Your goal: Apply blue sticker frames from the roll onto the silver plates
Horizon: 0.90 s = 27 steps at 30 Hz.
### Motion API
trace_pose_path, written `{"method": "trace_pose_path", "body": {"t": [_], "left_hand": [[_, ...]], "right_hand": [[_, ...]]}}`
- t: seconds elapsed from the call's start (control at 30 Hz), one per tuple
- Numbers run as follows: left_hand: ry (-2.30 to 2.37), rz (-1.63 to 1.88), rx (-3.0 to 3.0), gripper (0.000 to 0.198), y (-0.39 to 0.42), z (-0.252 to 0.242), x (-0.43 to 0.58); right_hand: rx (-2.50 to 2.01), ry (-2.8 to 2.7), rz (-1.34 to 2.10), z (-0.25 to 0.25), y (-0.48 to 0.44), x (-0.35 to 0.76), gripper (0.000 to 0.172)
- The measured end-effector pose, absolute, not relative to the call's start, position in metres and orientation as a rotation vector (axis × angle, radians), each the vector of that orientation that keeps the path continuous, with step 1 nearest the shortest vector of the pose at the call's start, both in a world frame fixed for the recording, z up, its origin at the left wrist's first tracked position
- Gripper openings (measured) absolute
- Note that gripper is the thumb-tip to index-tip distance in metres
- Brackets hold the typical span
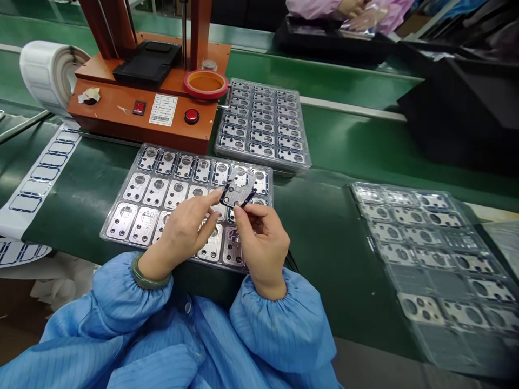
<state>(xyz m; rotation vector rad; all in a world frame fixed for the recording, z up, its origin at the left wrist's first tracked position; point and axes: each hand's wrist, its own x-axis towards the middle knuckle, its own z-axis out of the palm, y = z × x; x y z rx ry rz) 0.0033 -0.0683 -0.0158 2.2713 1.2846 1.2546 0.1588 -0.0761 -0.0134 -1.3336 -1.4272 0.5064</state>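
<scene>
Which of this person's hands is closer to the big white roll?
Left. The left hand is to the right of the white roll and nearer the camera; the right hand is farther right, pinching a small plate.

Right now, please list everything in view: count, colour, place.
Held plate: one, silver, above front tray.
Plate trays: three or more, clear, front, back, right.
Press machine: one, orange, back left.
Fixture: one, black, on press.
Tape roll: one, red, on press.
Sticker roll: one, white, left of press.
Containers: two or more, black, upper right.
Worktable: one, green, beneath trays.
Co-worker's hands: two, pink-sleeved, top.
Bracelet: one, green, left wrist.
Sleeves: two, blue, near edge.
Left fingers: several, bare, at plate's edge.
Right fingers: several, bare, gripping plate.
</scene>
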Motion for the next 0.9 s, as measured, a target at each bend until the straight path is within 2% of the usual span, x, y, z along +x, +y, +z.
{"method": "trace_pose_path", "body": {"t": [0.1,0.4,0.9], "left_hand": [[1.286,1.287,2.068,0.051,-0.069,-0.015,0.004],[1.245,1.224,1.66,0.035,-0.068,-0.014,0.004],[1.04,1.267,1.153,0.027,-0.08,-0.001,0.011]], "right_hand": [[-1.304,-1.48,0.483,-0.013,-0.077,0.159,0.009],[-1.18,-1.594,0.484,-0.011,-0.078,0.158,0.001],[-1.07,-1.815,0.1,-0.014,-0.08,0.157,0.014]]}}
